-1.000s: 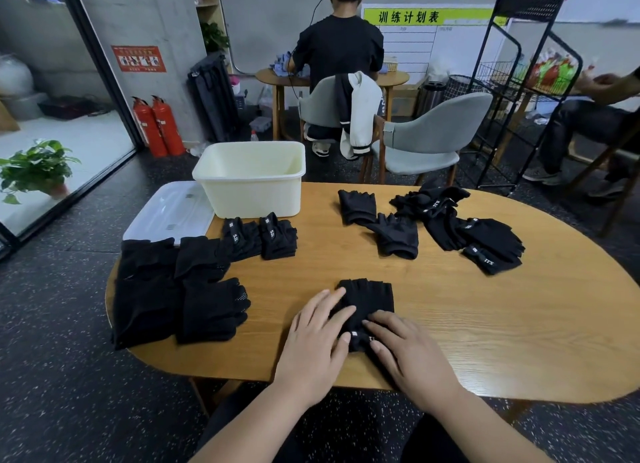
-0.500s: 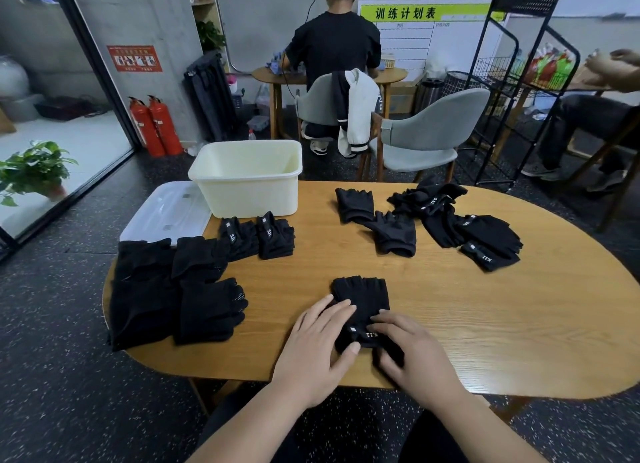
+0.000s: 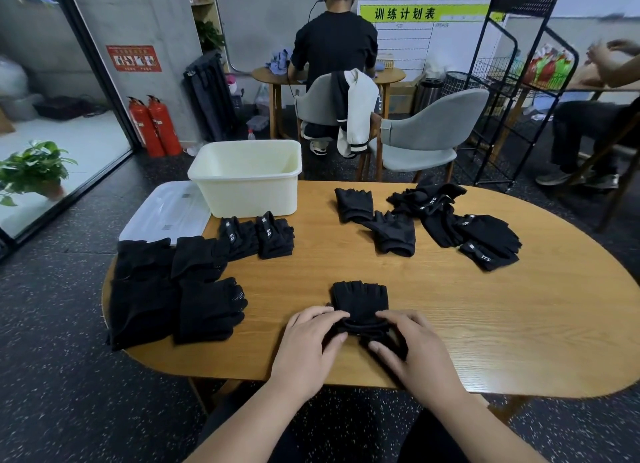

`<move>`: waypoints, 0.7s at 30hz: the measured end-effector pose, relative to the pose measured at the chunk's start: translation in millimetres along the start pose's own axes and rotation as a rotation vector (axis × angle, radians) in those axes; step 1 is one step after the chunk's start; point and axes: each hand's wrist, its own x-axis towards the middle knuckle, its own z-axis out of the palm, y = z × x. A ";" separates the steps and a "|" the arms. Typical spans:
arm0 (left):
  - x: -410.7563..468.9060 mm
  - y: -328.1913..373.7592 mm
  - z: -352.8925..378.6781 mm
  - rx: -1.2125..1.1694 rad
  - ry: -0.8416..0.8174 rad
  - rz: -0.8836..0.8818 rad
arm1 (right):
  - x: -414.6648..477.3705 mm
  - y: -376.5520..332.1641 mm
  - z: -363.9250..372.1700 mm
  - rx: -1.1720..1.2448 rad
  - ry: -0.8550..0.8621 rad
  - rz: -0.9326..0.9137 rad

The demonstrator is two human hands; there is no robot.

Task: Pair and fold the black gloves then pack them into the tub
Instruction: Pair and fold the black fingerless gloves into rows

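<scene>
Wood is the material of the oval table [image 3: 519, 324], and all the task's things lie on it. At its left end there is a flat pile of larger gloves [image 3: 145, 289], black, with dotted palms showing on one of them. Behind this pile, on the far left corner, lies a clear lid [image 3: 166, 209], which reaches partly over the table edge. Just to the right of the lid stands the cream tub [image 3: 242, 185], upright and uncovered. Directly in front of the tub, two folded pairs [image 3: 256, 235] lie side by side, each with a small white mark on top.

In the middle, close to the near edge, lies the glove pair [image 3: 360, 300], its short finger ends pointing to the far side. The left hand [image 3: 308, 345] grips the near left part of its cuff, with fingers curled over and the thumb below. The right hand [image 3: 415, 351] grips the near right part in the same way. Both wrists are above the table edge.

Further right, on the far side, loose gloves [image 3: 450, 220] lie in an untidy group, some overlapping, well apart from the hands.
</scene>
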 end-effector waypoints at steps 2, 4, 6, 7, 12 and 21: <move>0.8 -1.5 1.1 -0.022 0.003 -0.028 | 0.9 2.0 0.7 0.001 0.036 0.021; 0.8 -2.5 1.8 -0.049 0.017 -0.049 | 1.9 3.8 0.2 0.039 0.072 0.065; 1.5 -0.2 0.1 -0.083 0.040 -0.071 | 4.2 4.5 -1.9 0.092 0.084 0.117; 2.1 1.2 -0.8 -0.103 0.053 -0.085 | 5.3 3.6 -3.5 0.130 0.070 0.142; 5.6 5.6 -5.9 -0.179 0.063 -0.126 | 14.9 -0.8 -7.6 0.265 -0.014 0.267; 19.7 26.7 6.6 -0.119 0.124 -0.191 | 28.8 -8.3 0.7 0.103 0.073 0.364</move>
